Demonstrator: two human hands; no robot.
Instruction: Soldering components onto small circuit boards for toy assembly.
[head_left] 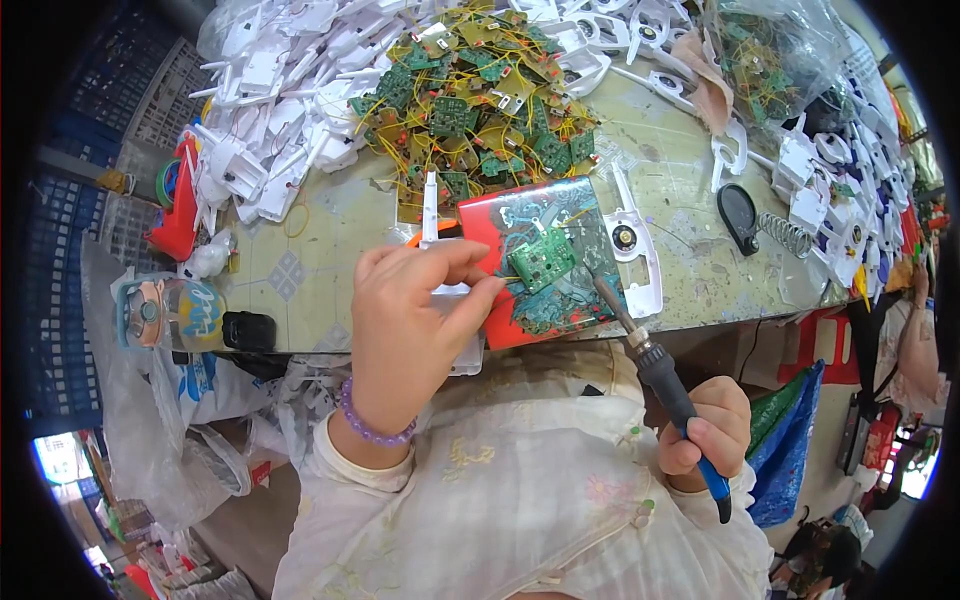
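Observation:
A green circuit board (542,260) lies on a red and dark box with a picture on it (478,222) at the table's near edge. My left hand (415,310) is at the board's left side, thumb and forefinger pinched on a thin yellow wire (512,280) that runs to the board. A soldering iron (662,375) with a black and blue handle is gripped in my right hand (712,430); its metal tip reaches the right part of the box, close to the board. White plastic housings (640,250) flank the box, one with a round speaker-like part.
A heap of circuit boards with yellow wires (480,110) rises behind the box. White plastic parts (290,100) are piled at the far left, more (820,180) at the right. A black ring-shaped holder (738,215) with a coil spring (785,235) stands at right, a clear cup (195,312) at left.

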